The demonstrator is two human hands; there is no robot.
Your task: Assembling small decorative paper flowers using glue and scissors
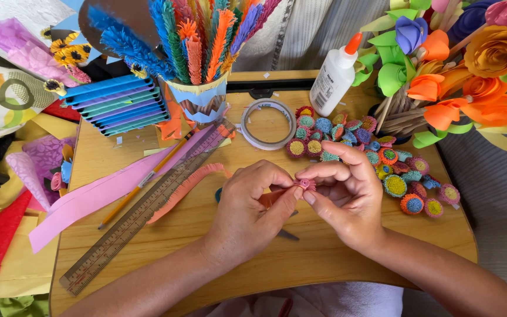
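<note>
Over the middle of a wooden lap table, my left hand and my right hand meet. Between their thumbs and fingertips they pinch a small pink fringed paper coil. An orange-red strip or tool runs from the coil under my left palm; what it is stays unclear. A loose pink fringed strip lies just left of my left hand. Several finished round fringed paper flowers in mixed colours are scattered right of my right hand.
A tape ring and white glue bottle sit behind the hands. A ruler, pencil and pink paper strips lie left. A cup of fringed sticks and paper-flower bouquet stand at back.
</note>
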